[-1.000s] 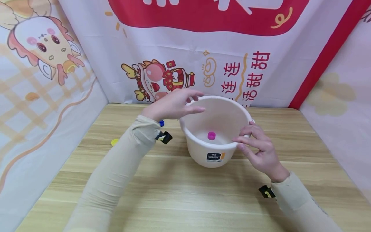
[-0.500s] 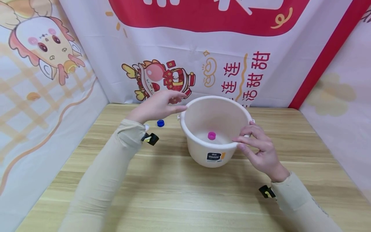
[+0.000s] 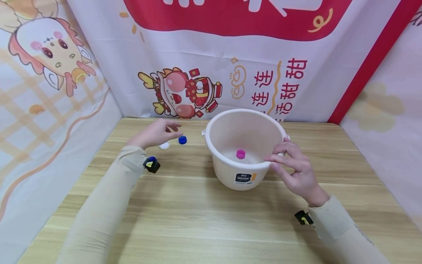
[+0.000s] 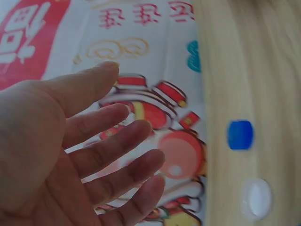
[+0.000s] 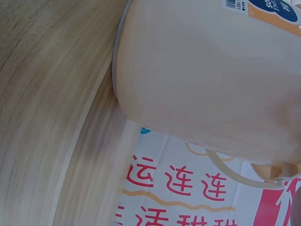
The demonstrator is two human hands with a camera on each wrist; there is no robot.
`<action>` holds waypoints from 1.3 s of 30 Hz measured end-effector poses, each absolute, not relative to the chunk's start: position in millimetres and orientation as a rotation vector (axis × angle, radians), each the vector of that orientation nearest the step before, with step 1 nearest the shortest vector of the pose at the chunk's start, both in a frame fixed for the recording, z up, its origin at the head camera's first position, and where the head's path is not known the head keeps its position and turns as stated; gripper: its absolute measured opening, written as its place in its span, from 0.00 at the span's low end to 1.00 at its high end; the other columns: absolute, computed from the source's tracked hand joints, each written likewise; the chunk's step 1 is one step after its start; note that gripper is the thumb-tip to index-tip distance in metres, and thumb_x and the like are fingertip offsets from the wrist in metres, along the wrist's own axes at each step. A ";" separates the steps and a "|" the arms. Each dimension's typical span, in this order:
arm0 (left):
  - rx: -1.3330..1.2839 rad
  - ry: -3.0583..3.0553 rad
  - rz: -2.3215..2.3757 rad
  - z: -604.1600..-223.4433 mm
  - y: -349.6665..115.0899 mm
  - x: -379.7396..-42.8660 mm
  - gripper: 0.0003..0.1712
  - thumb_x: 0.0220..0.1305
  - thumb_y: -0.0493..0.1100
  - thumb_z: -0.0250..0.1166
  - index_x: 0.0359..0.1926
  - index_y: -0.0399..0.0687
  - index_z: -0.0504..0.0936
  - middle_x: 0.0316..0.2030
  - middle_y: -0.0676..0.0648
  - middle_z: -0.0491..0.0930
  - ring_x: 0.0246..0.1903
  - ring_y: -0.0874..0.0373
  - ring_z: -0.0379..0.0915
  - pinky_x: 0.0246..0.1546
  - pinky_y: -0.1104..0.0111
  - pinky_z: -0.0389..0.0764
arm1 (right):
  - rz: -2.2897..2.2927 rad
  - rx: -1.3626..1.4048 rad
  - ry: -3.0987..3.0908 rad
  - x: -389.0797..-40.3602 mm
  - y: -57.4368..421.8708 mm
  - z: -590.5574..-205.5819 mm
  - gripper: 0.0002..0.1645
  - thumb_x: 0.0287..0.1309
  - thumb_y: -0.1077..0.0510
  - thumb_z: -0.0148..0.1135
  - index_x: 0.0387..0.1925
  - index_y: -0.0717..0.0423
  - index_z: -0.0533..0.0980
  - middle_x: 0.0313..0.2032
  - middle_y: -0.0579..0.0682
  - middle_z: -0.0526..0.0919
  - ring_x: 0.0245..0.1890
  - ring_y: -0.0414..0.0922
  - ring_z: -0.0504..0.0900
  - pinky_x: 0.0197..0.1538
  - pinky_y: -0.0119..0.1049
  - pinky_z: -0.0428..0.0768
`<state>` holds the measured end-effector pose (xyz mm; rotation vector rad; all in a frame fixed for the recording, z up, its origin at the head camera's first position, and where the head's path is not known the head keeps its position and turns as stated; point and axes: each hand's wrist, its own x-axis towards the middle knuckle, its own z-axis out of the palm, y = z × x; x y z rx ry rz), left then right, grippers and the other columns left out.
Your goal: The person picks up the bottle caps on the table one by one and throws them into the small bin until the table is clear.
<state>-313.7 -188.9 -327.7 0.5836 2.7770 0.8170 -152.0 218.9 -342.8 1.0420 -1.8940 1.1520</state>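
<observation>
A cream bucket (image 3: 244,146) with a label on its front stands upright on the wooden table. My right hand (image 3: 296,172) grips its right rim, thumb outside and fingers over the edge. At the bottom of the bucket lies a pink bottle cap (image 3: 240,154). To the left, a blue bottle cap (image 3: 182,139) and a white bottle cap (image 3: 164,146) lie on the table. My left hand (image 3: 155,134) hovers just above and left of them, its fingers spread apart and holding nothing in the left wrist view.
A printed cloth backdrop (image 3: 184,47) rises behind the table (image 3: 211,227), with more printed cloth at both sides. The bucket's handle (image 5: 244,174) hangs at its side in the right wrist view. Black wrist cameras sit on both sleeves.
My left hand has moved left and down from over the bucket's rim to near the blue and white caps, which are now uncovered. My right hand and the bucket have stayed put.
</observation>
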 end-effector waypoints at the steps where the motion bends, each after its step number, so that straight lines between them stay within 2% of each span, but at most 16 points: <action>1: 0.579 2.777 0.813 -333.9 -193.9 -317.2 0.29 0.68 0.54 0.64 0.65 0.46 0.75 0.50 0.44 0.80 0.47 0.50 0.77 0.48 0.56 0.80 | 1.155 1.039 -1.897 -151.9 219.0 -342.9 0.21 0.68 0.50 0.61 0.34 0.66 0.85 0.36 0.61 0.79 0.47 0.53 0.73 0.69 0.62 0.54; 6: 0.549 2.799 0.751 -358.4 -212.7 -330.3 0.31 0.68 0.50 0.65 0.65 0.38 0.74 0.53 0.36 0.78 0.51 0.45 0.75 0.51 0.52 0.77 | 1.171 1.018 -1.925 -151.0 219.6 -343.8 0.21 0.67 0.50 0.62 0.35 0.66 0.85 0.36 0.62 0.79 0.48 0.53 0.73 0.70 0.61 0.54; 10: 0.483 2.821 0.690 -369.5 -220.1 -337.1 0.34 0.66 0.49 0.66 0.66 0.33 0.71 0.59 0.30 0.73 0.58 0.38 0.71 0.59 0.47 0.71 | 1.175 1.017 -1.927 -150.7 219.5 -343.9 0.21 0.67 0.50 0.62 0.35 0.66 0.85 0.36 0.62 0.78 0.48 0.53 0.73 0.70 0.61 0.54; 15: 0.398 2.818 0.660 -379.2 -224.0 -343.5 0.38 0.63 0.46 0.68 0.66 0.28 0.68 0.60 0.25 0.70 0.60 0.33 0.67 0.62 0.44 0.67 | 1.168 1.023 -1.916 -150.7 219.4 -343.4 0.20 0.67 0.50 0.62 0.35 0.66 0.85 0.36 0.61 0.78 0.47 0.53 0.73 0.70 0.62 0.54; 20: 0.249 2.753 0.671 -398.1 -232.9 -351.7 0.39 0.61 0.48 0.70 0.67 0.30 0.67 0.62 0.28 0.70 0.58 0.36 0.69 0.61 0.44 0.67 | 1.163 1.030 -1.913 -151.0 218.6 -343.0 0.21 0.68 0.50 0.61 0.34 0.66 0.85 0.35 0.62 0.78 0.47 0.54 0.73 0.69 0.62 0.54; 23: 0.192 2.746 0.675 -404.2 -233.6 -353.7 0.38 0.60 0.49 0.71 0.64 0.31 0.71 0.61 0.31 0.72 0.56 0.38 0.70 0.61 0.45 0.68 | 1.162 1.031 -1.915 -151.0 218.4 -342.4 0.21 0.68 0.50 0.61 0.34 0.67 0.85 0.36 0.61 0.78 0.47 0.54 0.73 0.69 0.62 0.54; 32: 0.179 2.791 0.648 -401.5 -226.0 -345.6 0.28 0.61 0.45 0.71 0.56 0.31 0.78 0.55 0.32 0.77 0.54 0.38 0.72 0.59 0.46 0.69 | 1.158 1.027 -1.918 -151.0 219.2 -341.9 0.21 0.68 0.50 0.61 0.34 0.67 0.85 0.36 0.60 0.79 0.47 0.54 0.73 0.70 0.60 0.55; 39: 0.185 2.816 0.658 -394.9 -223.9 -334.7 0.28 0.63 0.45 0.68 0.58 0.30 0.75 0.56 0.31 0.76 0.53 0.38 0.72 0.58 0.46 0.70 | 1.156 1.032 -1.913 -151.4 219.5 -341.6 0.20 0.68 0.50 0.61 0.35 0.65 0.85 0.36 0.61 0.79 0.47 0.54 0.73 0.70 0.61 0.55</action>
